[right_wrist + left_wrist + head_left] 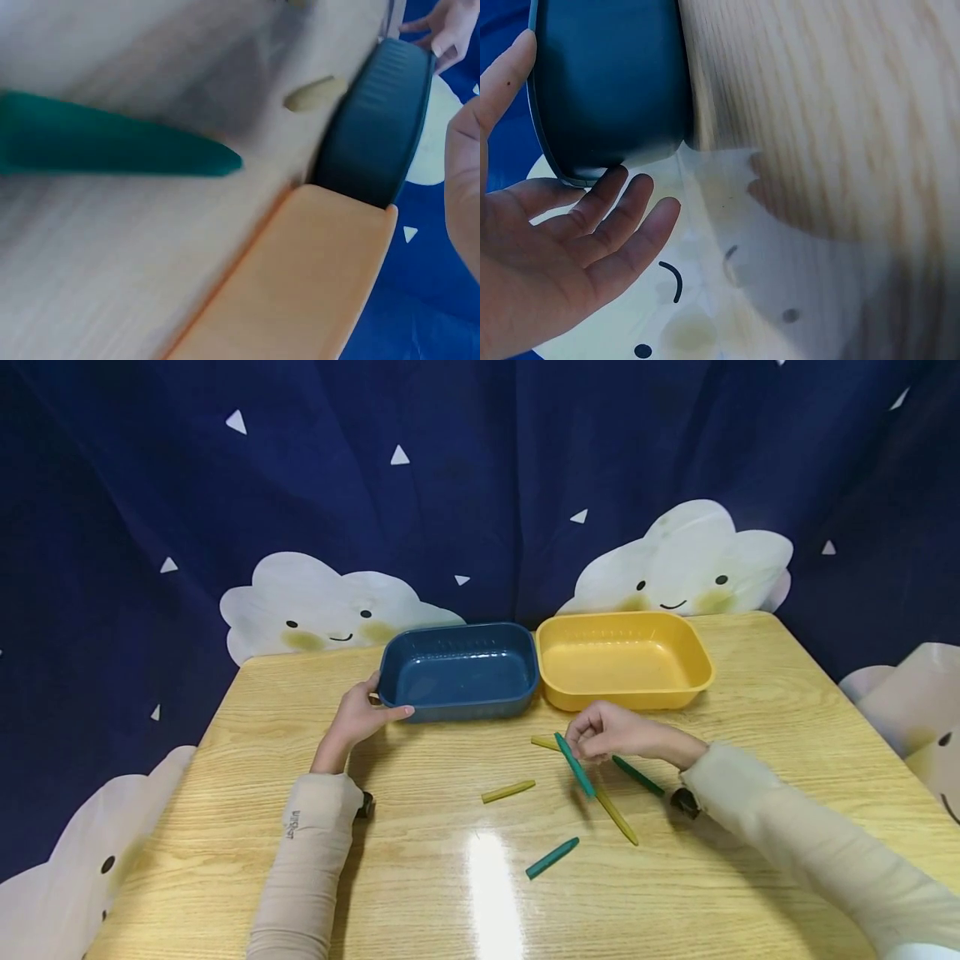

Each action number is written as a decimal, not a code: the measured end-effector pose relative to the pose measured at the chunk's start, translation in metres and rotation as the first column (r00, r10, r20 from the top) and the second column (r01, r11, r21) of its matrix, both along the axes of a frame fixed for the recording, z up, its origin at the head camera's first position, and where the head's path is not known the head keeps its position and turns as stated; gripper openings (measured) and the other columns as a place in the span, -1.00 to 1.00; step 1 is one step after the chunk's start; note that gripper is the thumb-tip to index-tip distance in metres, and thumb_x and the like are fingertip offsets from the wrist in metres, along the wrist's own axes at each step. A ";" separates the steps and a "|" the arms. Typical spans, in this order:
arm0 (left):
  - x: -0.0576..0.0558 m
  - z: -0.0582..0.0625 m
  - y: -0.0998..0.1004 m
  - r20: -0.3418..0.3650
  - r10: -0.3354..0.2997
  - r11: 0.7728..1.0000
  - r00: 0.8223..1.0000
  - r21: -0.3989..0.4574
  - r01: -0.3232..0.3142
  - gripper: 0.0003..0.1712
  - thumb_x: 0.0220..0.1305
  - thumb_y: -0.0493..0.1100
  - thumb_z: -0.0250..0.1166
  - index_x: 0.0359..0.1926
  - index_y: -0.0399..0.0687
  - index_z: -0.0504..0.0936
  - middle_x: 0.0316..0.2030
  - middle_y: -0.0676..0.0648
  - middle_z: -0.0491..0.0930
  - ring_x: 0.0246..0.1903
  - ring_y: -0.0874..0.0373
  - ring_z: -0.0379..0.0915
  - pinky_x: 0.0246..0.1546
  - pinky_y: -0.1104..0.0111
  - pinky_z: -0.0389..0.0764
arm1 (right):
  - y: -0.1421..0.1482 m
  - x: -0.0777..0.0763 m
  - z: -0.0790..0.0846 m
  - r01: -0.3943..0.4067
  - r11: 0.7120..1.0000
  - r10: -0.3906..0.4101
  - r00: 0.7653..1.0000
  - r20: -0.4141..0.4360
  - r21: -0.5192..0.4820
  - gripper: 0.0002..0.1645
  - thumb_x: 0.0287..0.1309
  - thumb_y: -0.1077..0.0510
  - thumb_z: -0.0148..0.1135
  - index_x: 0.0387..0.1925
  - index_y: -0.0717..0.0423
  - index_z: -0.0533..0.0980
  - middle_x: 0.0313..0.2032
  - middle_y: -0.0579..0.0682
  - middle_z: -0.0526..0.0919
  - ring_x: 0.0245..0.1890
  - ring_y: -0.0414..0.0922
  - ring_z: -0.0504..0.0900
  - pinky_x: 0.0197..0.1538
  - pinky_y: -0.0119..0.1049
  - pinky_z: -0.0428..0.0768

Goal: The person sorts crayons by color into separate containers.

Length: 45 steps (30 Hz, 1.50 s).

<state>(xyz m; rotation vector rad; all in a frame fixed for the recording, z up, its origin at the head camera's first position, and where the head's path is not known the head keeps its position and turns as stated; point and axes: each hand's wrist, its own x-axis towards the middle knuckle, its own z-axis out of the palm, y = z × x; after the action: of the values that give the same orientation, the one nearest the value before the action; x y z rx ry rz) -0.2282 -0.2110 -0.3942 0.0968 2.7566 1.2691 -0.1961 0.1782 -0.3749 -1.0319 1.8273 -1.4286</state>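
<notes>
My right hand (611, 732) pinches a teal-green crayon (576, 767) at an angle over the table, in front of the yellow bin (622, 700). Beneath that hand, a dark green crayon (639, 776) and a yellow crayon (617, 818) lie on the wood. My left hand (360, 714) is at the left end of the blue bin (472, 710). In the left wrist view its thumb (514, 71) touches the rim, while the other fingers (619, 225) extend loosely along the end wall. In the right wrist view, a green crayon (112, 142) shows large and blurred.
A short yellow crayon (508, 791) and another green crayon (552, 858) lie nearer the front. Part of a yellow piece (543, 742) shows left of my right hand. The two bins stand side by side at the table's back edge, before a blue cloud-patterned curtain (465, 485).
</notes>
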 end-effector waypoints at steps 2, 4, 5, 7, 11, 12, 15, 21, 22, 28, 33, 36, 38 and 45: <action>0.000 0.000 0.000 -0.001 -0.001 1.000 1.000 0.006 0.001 0.11 0.01 0.01 0.39 0.36 -0.35 -0.10 0.23 -0.36 0.20 -0.03 -0.14 0.38 -0.08 0.11 0.43 | -0.002 -0.005 0.004 0.004 1.000 -0.004 1.000 -0.007 -0.012 -0.84 -0.03 0.45 -0.06 -0.53 0.51 0.44 -0.76 0.29 0.24 -0.76 -0.08 0.15 -0.66 -0.19 0.19; 0.000 0.000 0.000 -0.002 -0.003 1.000 1.000 0.012 0.003 0.11 0.01 0.01 0.39 0.36 -0.34 -0.10 0.23 -0.36 0.20 -0.03 -0.14 0.38 -0.08 0.11 0.43 | -0.003 -0.010 0.008 0.011 1.000 -0.012 1.000 -0.029 -0.022 -0.83 -0.02 0.45 -0.06 -0.53 0.55 0.43 -0.75 0.33 0.25 -0.76 -0.09 0.17 -0.66 -0.19 0.23; 0.000 0.000 0.000 0.000 -0.004 1.000 1.000 0.014 0.004 0.11 0.01 0.01 0.39 0.36 -0.34 -0.11 0.23 -0.36 0.20 -0.03 -0.14 0.38 -0.08 0.11 0.42 | -0.005 -0.013 0.010 0.018 1.000 -0.019 0.999 -0.043 -0.025 -0.83 -0.03 0.45 -0.06 -0.54 0.56 0.43 -0.76 0.30 0.26 -0.76 -0.12 0.19 -0.65 -0.22 0.24; 0.000 -0.001 -0.001 0.002 -0.004 1.000 1.000 0.018 0.004 0.11 0.01 0.01 0.39 0.36 -0.34 -0.11 0.23 -0.36 0.19 -0.03 -0.14 0.37 -0.07 0.11 0.42 | -0.007 -0.017 0.013 0.034 0.999 -0.035 0.998 -0.056 -0.028 -0.83 -0.03 0.44 -0.06 -0.55 0.56 0.42 -0.78 0.21 0.28 -0.76 -0.16 0.21 -0.65 -0.25 0.27; 0.000 0.000 0.000 0.007 -0.002 1.000 1.000 0.021 0.002 0.11 0.01 0.00 0.39 0.37 -0.34 -0.11 0.24 -0.35 0.17 -0.02 -0.14 0.36 -0.05 0.10 0.41 | -0.011 -0.025 0.019 0.095 0.996 -0.095 0.994 -0.053 -0.003 -0.84 0.00 0.43 -0.01 -0.55 0.52 0.44 -0.77 -0.01 0.34 -0.74 -0.17 0.24 -0.61 -0.32 0.30; 0.000 0.000 0.000 0.006 -0.002 1.000 1.000 0.022 0.002 0.11 0.01 0.00 0.39 0.36 -0.34 -0.11 0.25 -0.35 0.17 -0.02 -0.15 0.36 -0.05 0.10 0.41 | -0.012 -0.026 0.020 0.111 0.994 -0.110 0.993 -0.049 0.007 -0.84 0.00 0.42 -0.01 -0.55 0.51 0.44 -0.76 -0.03 0.34 -0.74 -0.17 0.24 -0.60 -0.33 0.31; 0.000 0.001 0.001 0.004 -0.004 1.000 1.000 0.021 0.003 0.12 0.01 0.01 0.39 0.37 -0.34 -0.10 0.25 -0.35 0.16 -0.01 -0.15 0.35 -0.04 0.09 0.40 | -0.014 -0.031 0.021 0.142 0.990 -0.141 0.989 -0.051 0.025 -0.84 0.01 0.41 0.01 -0.57 0.49 0.44 -0.74 0.03 0.34 -0.72 -0.10 0.24 -0.58 -0.32 0.31; -0.001 -0.001 -0.001 0.007 -0.001 1.000 1.000 0.019 0.001 0.12 0.00 0.01 0.40 0.37 -0.33 -0.10 0.27 -0.34 0.14 0.02 -0.14 0.33 -0.01 0.09 0.38 | -0.017 -0.042 0.022 0.188 0.982 -0.186 0.979 -0.079 0.013 -0.84 0.02 0.38 0.02 -0.56 0.42 0.48 -0.73 0.00 0.37 -0.72 -0.13 0.26 -0.57 -0.32 0.32; -0.001 -0.002 -0.001 0.007 -0.003 1.000 1.000 0.017 0.003 0.12 0.01 0.01 0.39 0.37 -0.34 -0.10 0.27 -0.34 0.13 0.02 -0.15 0.33 -0.01 0.09 0.38 | -0.017 -0.044 0.022 0.197 0.980 -0.196 0.977 -0.081 0.007 -0.83 0.03 0.38 0.01 -0.54 0.45 0.48 -0.73 -0.01 0.38 -0.72 -0.13 0.26 -0.57 -0.32 0.33; -0.002 -0.004 -0.002 0.014 -0.010 1.000 1.000 0.010 0.009 0.12 0.02 0.05 0.38 0.37 -0.34 -0.11 0.28 -0.35 0.10 0.03 -0.16 0.31 -0.03 0.09 0.40 | -0.021 -0.056 0.022 0.244 0.970 -0.244 0.968 -0.066 -0.014 -0.80 0.03 0.38 -0.03 -0.53 0.50 0.44 -0.74 0.02 0.39 -0.71 -0.12 0.29 -0.56 -0.35 0.34; 0.000 -0.004 -0.001 -0.012 -0.011 1.000 1.000 0.022 0.011 0.16 -0.03 0.12 0.39 0.36 -0.36 -0.09 0.26 -0.37 0.13 0.01 -0.17 0.32 -0.08 0.12 0.42 | -0.025 -0.063 0.025 0.294 0.955 -0.295 0.955 -0.020 -0.027 -0.82 0.06 0.37 -0.03 -0.53 0.35 0.48 -0.70 -0.01 0.39 -0.68 -0.15 0.32 -0.54 -0.32 0.35; 0.000 -0.005 -0.002 -0.027 -0.022 0.999 0.999 0.027 0.023 0.19 -0.04 0.17 0.38 0.36 -0.37 -0.08 0.24 -0.39 0.16 0.00 -0.17 0.34 -0.08 0.12 0.43 | -0.027 -0.066 0.025 0.322 0.942 -0.314 0.945 0.095 -0.091 -0.79 0.09 0.38 -0.03 -0.52 0.22 0.53 -0.64 -0.01 0.45 -0.63 -0.15 0.37 -0.51 -0.31 0.38; -0.001 -0.005 -0.002 -0.032 -0.026 0.999 0.999 0.032 0.028 0.18 -0.04 0.15 0.38 0.36 -0.36 -0.08 0.23 -0.39 0.18 0.00 -0.17 0.35 -0.07 0.12 0.43 | -0.028 -0.067 0.026 0.328 0.933 -0.299 0.936 0.187 -0.149 -0.73 0.12 0.39 -0.07 -0.50 0.18 0.55 -0.57 0.01 0.55 -0.58 -0.13 0.48 -0.47 -0.32 0.45; -0.001 -0.004 -0.002 -0.007 -0.014 1.000 1.000 0.019 0.014 0.10 0.03 0.03 0.38 0.37 -0.33 -0.10 0.24 -0.35 0.18 0.02 -0.16 0.34 -0.05 0.11 0.42 | -0.035 -0.072 0.025 0.325 0.905 -0.208 0.901 0.380 -0.276 -0.67 0.18 0.44 -0.18 -0.45 0.23 0.52 -0.48 0.09 0.65 -0.51 -0.10 0.63 -0.43 -0.35 0.58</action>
<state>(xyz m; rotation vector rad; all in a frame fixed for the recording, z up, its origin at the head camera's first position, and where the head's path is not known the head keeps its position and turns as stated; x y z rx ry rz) -0.2292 -0.2134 -0.3978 0.1217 2.7456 1.2940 -0.2679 0.1432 -0.3499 -0.6334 1.5451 -2.0015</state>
